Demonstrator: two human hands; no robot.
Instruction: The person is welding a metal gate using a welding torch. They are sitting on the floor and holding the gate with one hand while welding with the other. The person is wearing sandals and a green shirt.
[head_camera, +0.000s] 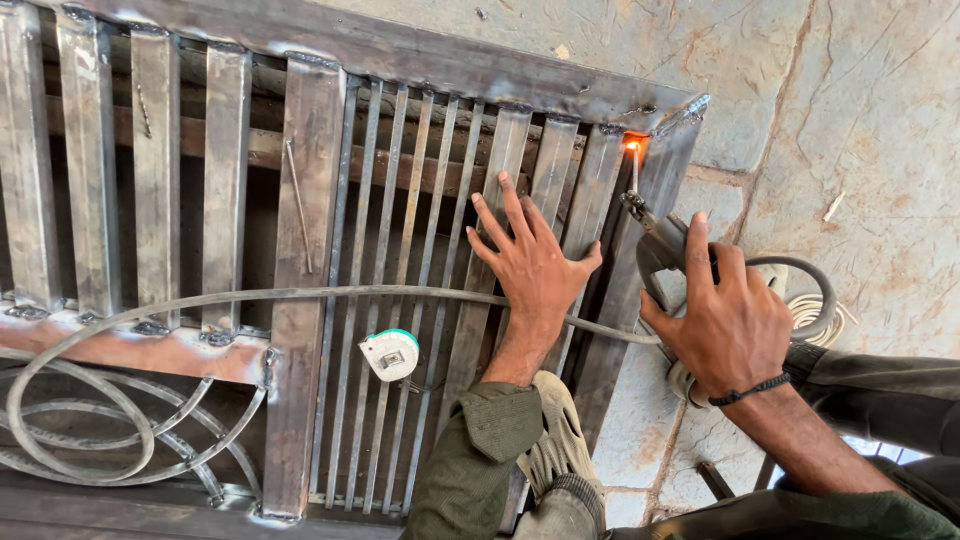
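Electrode holder (662, 245) sits in our right hand (733, 325), fist wrapped tight round its grey grip, index finger laid along the top. Rod (634, 170) runs up and away from that hand, long axis nearly vertical in view, its tip glowing orange at the weld spot (632, 145) in the top right corner of the steel gate frame (420, 55). So the joint lies straight ahead of our right hand, just past the holder's nose. Our left hand (532, 262) holds nothing: palm flat, fingers spread on the slats (545, 180), just left of the rod. Gate is bare mill-grey flat bar and tube, scuffed, lying on a cracked stone floor (860, 130). Curved rod (300, 294) crosses the slats; a white tape measure (390, 354) rests on them. Cable (815, 300) coils behind our right hand.
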